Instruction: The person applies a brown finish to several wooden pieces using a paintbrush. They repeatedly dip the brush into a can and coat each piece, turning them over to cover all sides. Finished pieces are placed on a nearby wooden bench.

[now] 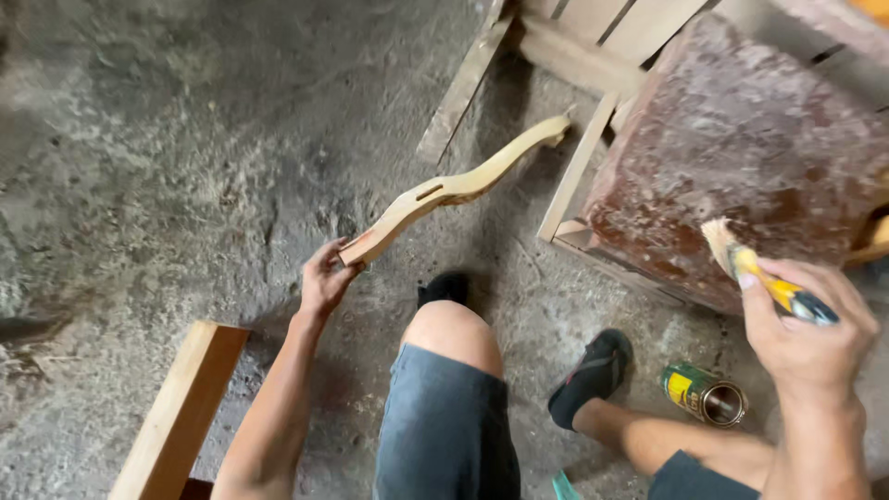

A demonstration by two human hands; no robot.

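Observation:
My left hand (324,278) grips the near end of a curved, light wooden furniture leg (454,188) with a slot cut in it, holding it out over the concrete floor. The leg's far end points up toward a wooden frame. My right hand (807,324) holds a paintbrush (755,268) with a yellow and dark handle, bristles pointing up-left, in front of a reddish worn block. My bare knee and dark shorts sit between the two hands.
A small open tin can (706,395) stands on the floor by my right foot in a black sandal (593,375). A reddish stained block (741,139) rests on a pale wooden frame (576,171). A wooden plank (181,412) lies at lower left.

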